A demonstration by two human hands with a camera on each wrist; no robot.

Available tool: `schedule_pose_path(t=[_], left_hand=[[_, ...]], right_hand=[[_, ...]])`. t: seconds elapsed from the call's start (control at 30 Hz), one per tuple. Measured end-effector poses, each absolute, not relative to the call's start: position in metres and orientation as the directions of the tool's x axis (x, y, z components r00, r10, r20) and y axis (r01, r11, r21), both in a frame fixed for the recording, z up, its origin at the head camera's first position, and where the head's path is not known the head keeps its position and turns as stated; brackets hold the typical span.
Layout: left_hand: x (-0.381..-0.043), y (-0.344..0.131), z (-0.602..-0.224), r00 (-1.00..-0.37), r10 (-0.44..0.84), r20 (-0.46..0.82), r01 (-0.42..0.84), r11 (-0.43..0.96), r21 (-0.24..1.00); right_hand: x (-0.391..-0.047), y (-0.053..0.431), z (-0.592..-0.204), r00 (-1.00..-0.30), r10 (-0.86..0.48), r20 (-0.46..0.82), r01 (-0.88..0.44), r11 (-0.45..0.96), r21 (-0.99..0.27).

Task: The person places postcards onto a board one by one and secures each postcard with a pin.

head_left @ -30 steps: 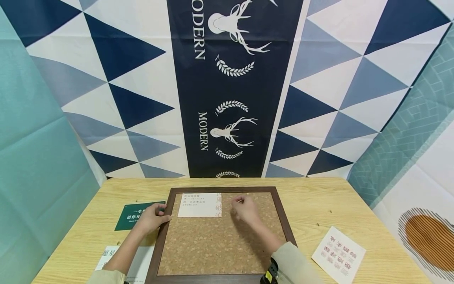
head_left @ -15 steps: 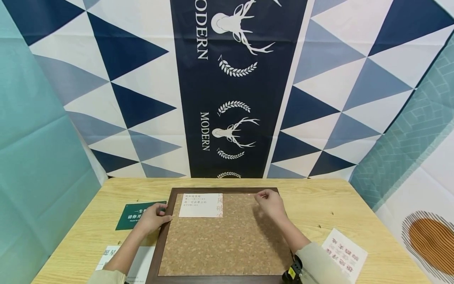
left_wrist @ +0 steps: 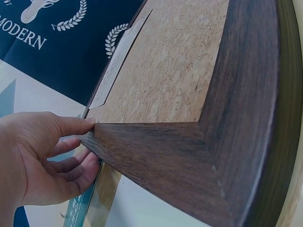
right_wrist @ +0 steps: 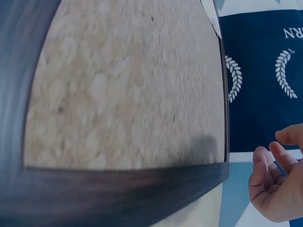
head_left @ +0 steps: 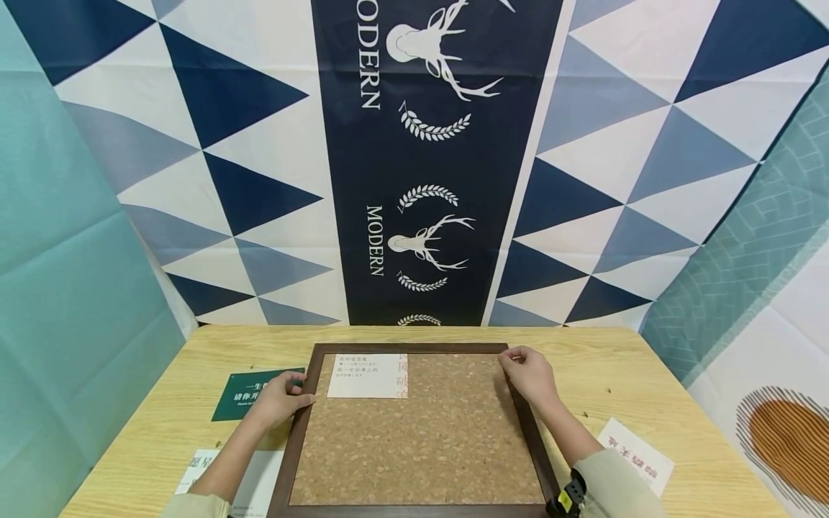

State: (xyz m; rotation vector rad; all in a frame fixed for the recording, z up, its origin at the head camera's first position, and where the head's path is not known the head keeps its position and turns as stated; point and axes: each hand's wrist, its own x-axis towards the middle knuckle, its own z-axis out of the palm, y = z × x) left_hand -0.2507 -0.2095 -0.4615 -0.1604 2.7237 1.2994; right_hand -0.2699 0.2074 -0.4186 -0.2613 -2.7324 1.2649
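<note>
A cork board (head_left: pixel 421 453) in a dark brown wooden frame lies on the table. At its upper left is a white card (head_left: pixel 365 385) with grey print and a red printed strip. My left hand (head_left: pixel 277 401) grips the frame's left side; in the left wrist view its thumb (left_wrist: pixel 78 126) lies on the frame and the fingers curl below the edge. Over the frame's upper right corner hovers my right hand (head_left: pixel 532 375). In the right wrist view that hand (right_wrist: pixel 279 184) is beside the corner, fingers loosely bent, nothing visible between them.
Left of the board lie a green card (head_left: pixel 236 388) with white writing and a white card (head_left: pixel 257 478), partly under my left forearm. Another white card (head_left: pixel 637 457) with red print lies to the right, partly behind my right sleeve. A patterned curtain (head_left: pixel 421 165) hangs behind the table.
My right hand has moved right across the cork, from beside the card to the frame's upper right corner. The left hand and the board have stayed in place.
</note>
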Motion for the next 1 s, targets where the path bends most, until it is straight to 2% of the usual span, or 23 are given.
schedule_pose_path(t=[1.0], left_hand=[[-0.25,-0.208,-0.46,-0.987,-0.048,-0.155,-0.15,0.638,0.755]], right_hand=[[-0.26,0.261,-0.422,-0.976,0.218,0.001,0.146,0.657,-0.74]])
